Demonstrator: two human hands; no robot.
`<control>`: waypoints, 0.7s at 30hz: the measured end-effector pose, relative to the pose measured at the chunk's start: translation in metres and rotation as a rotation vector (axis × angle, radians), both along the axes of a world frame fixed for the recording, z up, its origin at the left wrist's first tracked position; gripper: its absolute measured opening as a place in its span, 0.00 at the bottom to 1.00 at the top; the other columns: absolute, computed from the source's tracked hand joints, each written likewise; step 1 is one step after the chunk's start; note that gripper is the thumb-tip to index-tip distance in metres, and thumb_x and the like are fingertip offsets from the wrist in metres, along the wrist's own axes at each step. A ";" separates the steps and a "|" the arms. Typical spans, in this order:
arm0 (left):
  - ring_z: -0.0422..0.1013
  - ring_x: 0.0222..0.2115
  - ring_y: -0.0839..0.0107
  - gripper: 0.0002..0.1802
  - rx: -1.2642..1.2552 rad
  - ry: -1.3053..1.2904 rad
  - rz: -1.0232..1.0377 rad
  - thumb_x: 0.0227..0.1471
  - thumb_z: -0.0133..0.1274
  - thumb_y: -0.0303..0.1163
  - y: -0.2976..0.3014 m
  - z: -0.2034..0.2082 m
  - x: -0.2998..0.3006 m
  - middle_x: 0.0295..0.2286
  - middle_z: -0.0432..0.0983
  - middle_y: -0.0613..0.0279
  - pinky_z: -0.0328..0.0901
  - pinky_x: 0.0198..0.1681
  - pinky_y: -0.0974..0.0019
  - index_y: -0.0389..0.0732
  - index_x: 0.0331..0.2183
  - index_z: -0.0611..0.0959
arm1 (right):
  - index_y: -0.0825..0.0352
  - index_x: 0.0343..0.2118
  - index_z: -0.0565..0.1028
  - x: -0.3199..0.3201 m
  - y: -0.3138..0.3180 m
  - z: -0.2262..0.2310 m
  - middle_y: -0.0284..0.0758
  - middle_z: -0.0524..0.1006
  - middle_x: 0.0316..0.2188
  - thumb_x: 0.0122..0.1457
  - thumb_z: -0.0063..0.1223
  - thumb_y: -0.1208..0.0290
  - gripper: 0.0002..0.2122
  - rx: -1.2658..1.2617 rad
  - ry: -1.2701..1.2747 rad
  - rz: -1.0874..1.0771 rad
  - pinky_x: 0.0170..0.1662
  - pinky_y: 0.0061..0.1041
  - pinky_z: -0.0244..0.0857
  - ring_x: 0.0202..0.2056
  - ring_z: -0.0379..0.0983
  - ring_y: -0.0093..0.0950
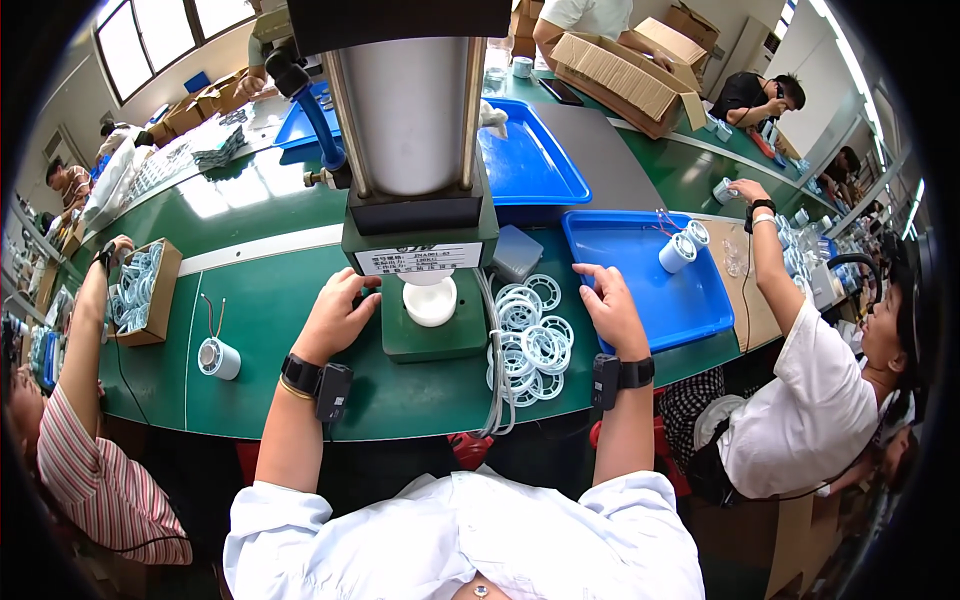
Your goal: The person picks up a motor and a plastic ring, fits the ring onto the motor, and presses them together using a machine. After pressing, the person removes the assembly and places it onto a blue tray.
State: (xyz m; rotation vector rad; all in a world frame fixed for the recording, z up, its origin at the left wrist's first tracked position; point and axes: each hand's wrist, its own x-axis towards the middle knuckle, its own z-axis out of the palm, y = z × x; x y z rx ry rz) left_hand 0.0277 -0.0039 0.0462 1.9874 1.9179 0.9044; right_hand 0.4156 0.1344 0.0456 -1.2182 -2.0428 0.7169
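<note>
Head view, left hand (340, 312) rested just beside the press (400, 125), thumb and fingers apart; right hand (612, 312) stretched near the blue tray (690, 312), fingers parted; white round part (430, 303) sat on the press, pale rings (535, 350) heaped on the green worktop (270, 290); co-workers (790, 410) flanked it.

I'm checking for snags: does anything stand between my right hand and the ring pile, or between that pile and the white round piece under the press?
Nothing visible stands between your right hand and the pile of pale rings. Between the pile and the white round piece, grey cables run alongside the press base.
</note>
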 end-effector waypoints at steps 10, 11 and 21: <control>0.69 0.42 0.57 0.16 0.089 0.010 0.066 0.54 0.56 0.33 -0.018 0.007 -0.013 0.38 0.76 0.53 0.65 0.45 0.59 0.37 0.44 0.80 | 0.62 0.49 0.76 -0.001 -0.003 -0.001 0.32 0.63 0.28 0.58 0.51 0.76 0.15 0.001 0.018 0.007 0.36 0.24 0.61 0.30 0.61 0.26; 0.68 0.45 0.56 0.16 0.207 0.115 0.076 0.54 0.56 0.35 -0.028 0.016 -0.017 0.39 0.76 0.56 0.63 0.48 0.58 0.38 0.43 0.80 | 0.62 0.49 0.76 -0.001 -0.001 0.001 0.32 0.63 0.28 0.58 0.51 0.76 0.15 0.004 0.020 0.000 0.36 0.24 0.61 0.30 0.61 0.26; 0.64 0.54 0.53 0.23 -0.183 0.435 0.516 0.51 0.53 0.32 -0.155 0.035 -0.098 0.52 0.69 0.54 0.59 0.57 0.55 0.43 0.51 0.76 | 0.63 0.48 0.77 0.001 0.001 0.001 0.34 0.65 0.29 0.58 0.51 0.77 0.15 -0.005 0.000 -0.003 0.36 0.25 0.61 0.31 0.64 0.28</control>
